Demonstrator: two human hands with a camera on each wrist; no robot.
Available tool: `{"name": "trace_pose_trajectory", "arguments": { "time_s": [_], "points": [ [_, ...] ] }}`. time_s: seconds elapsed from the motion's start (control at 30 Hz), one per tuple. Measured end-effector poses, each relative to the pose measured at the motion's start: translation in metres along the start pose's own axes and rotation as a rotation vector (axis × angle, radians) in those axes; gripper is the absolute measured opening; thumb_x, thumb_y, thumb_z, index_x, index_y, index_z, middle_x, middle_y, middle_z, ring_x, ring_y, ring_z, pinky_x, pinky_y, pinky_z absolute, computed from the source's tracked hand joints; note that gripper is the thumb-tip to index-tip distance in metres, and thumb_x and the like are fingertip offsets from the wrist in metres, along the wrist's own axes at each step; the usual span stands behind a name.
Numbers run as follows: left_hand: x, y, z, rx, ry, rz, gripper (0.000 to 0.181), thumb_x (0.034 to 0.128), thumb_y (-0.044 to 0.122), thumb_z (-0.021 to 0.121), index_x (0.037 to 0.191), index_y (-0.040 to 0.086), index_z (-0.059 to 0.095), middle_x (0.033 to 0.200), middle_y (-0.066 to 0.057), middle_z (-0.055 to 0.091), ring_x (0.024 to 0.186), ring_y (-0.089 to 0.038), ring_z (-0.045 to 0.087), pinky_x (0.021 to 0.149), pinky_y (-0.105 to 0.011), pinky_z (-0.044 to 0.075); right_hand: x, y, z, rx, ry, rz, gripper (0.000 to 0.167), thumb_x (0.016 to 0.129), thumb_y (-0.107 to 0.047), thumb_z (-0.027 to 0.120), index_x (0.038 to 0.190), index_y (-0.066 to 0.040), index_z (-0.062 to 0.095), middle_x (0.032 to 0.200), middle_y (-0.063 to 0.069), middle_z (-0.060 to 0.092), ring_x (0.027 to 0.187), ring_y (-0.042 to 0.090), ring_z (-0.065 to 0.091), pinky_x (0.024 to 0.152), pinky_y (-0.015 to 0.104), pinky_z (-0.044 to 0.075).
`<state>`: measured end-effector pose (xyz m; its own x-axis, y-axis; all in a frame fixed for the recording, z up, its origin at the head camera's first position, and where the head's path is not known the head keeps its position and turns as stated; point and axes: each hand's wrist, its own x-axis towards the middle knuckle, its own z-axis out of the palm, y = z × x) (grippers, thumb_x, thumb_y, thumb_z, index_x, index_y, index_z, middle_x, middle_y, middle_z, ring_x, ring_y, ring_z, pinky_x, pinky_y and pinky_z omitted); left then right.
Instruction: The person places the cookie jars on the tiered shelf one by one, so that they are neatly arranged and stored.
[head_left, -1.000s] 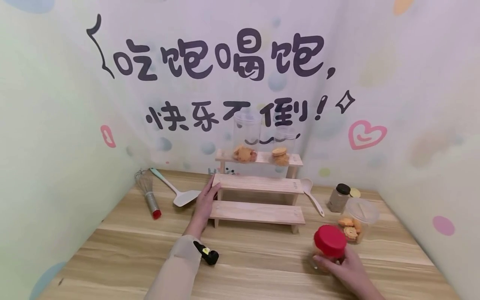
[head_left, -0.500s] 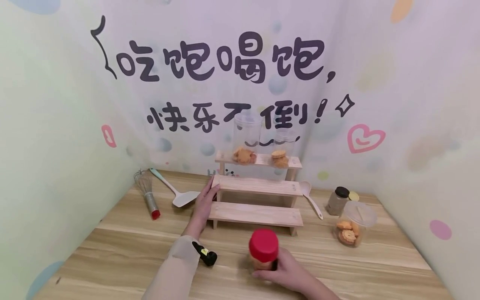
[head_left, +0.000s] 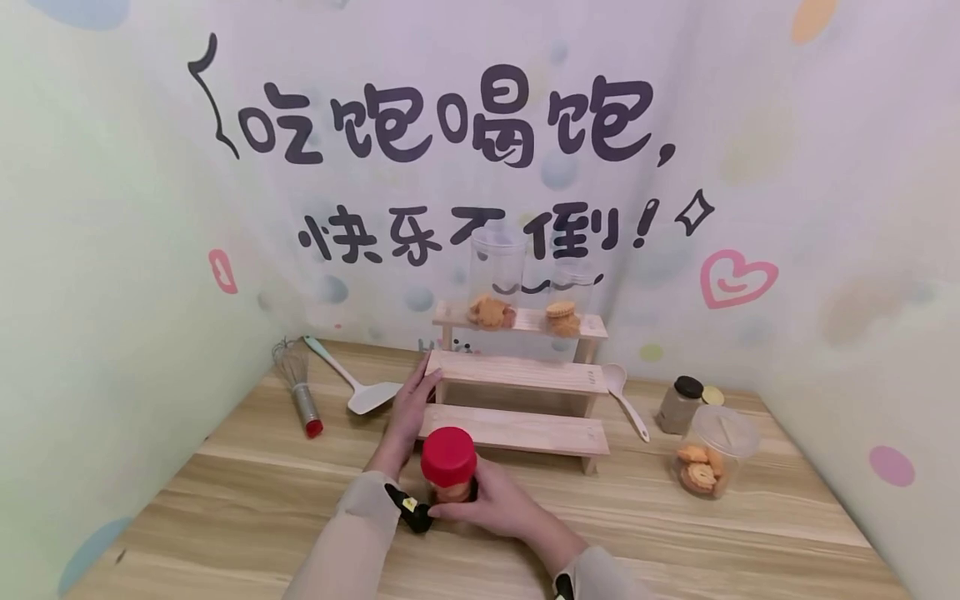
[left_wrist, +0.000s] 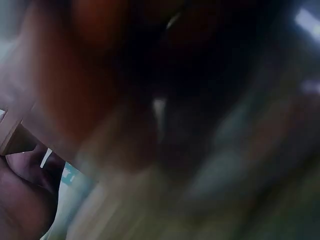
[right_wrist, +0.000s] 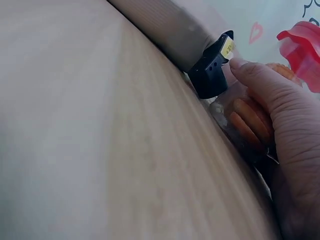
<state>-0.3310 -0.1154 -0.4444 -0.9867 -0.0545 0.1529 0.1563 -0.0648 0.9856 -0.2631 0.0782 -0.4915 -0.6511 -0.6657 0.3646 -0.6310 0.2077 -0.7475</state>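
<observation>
My right hand [head_left: 501, 500] grips a clear jar of cookies with a red lid [head_left: 448, 455], upright and low over the table in front of the stand's left end. The right wrist view shows cookies [right_wrist: 250, 125] through its wall and my thumb along the side. With my left hand [head_left: 408, 410] I hold the left end of a three-step wooden display stand [head_left: 517, 372], thumb at the middle step. The left wrist view is mostly dark and blurred. On the top step stand two clear containers of cookies, one taller [head_left: 495, 283] and one shorter [head_left: 568, 304].
A lidded clear tub of cookies [head_left: 712, 454] stands at the right, near a small black-lidded jar [head_left: 681, 406] and a yellow round item [head_left: 712, 396]. A white spoon [head_left: 628, 404] lies beside the stand. At left lie a whisk [head_left: 302, 392] and a white turner [head_left: 367, 396].
My right hand has carried the red-lidded jar leftward from beside the clear tub to the front of the stand, near my left wrist. The left hand has stayed on the stand.
</observation>
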Motion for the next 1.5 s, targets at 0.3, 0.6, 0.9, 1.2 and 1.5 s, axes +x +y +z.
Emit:
{"name": "trace_pose_trajectory", "arguments": {
  "time_s": [0.3,0.6,0.9,1.2,1.5],
  "points": [
    [-0.004,0.001,0.000,0.013,-0.005,0.005,0.058,0.1019,0.037,0.059,0.155,0.028,0.040,0.163,-0.002,0.029,0.149,-0.022,0.027,0.120,-0.041,0.025,-0.002,0.000,-0.002,0.029,-0.004,-0.003,0.064,0.085,-0.032,0.083,0.138,-0.025,0.048,0.128,-0.007,0.062,0.119,0.013,0.059,0.108,0.034,0.044],
    [0.009,-0.017,-0.001,0.021,0.000,0.000,0.059,0.1016,0.040,0.059,0.156,0.030,0.038,0.164,-0.002,0.028,0.151,-0.023,0.022,0.122,-0.043,0.020,-0.003,0.000,-0.008,-0.104,0.232,-0.191,0.066,0.076,-0.031,0.090,0.133,-0.025,0.057,0.122,-0.007,0.068,0.111,0.013,0.066,0.096,0.036,0.054],
    [0.016,-0.033,0.001,0.005,0.032,0.026,0.062,0.0952,0.054,0.063,0.152,0.040,0.043,0.161,0.007,0.031,0.151,-0.019,0.021,0.123,-0.044,0.018,0.000,-0.011,-0.014,-0.233,0.523,-0.327,0.077,0.063,-0.001,0.095,0.130,-0.005,0.056,0.116,0.008,0.069,0.104,0.021,0.068,0.093,0.027,0.054],
    [0.018,-0.031,0.002,-0.015,0.037,0.020,0.063,0.0935,0.056,0.064,0.151,0.041,0.044,0.161,0.007,0.034,0.149,-0.019,0.026,0.122,-0.043,0.020,0.010,-0.004,-0.026,-0.264,0.675,-0.413,0.072,0.067,-0.002,0.091,0.131,-0.002,0.056,0.119,0.010,0.066,0.109,0.024,0.064,0.101,0.026,0.049],
    [0.003,-0.006,-0.001,-0.017,-0.012,-0.012,0.060,0.1021,0.039,0.058,0.157,0.029,0.037,0.163,0.001,0.028,0.149,-0.023,0.026,0.122,-0.041,0.021,0.030,-0.004,-0.035,-0.237,0.840,-0.322,0.061,0.074,0.000,0.088,0.126,-0.007,0.058,0.114,0.004,0.069,0.104,0.019,0.066,0.098,0.028,0.050]
  ]
}}
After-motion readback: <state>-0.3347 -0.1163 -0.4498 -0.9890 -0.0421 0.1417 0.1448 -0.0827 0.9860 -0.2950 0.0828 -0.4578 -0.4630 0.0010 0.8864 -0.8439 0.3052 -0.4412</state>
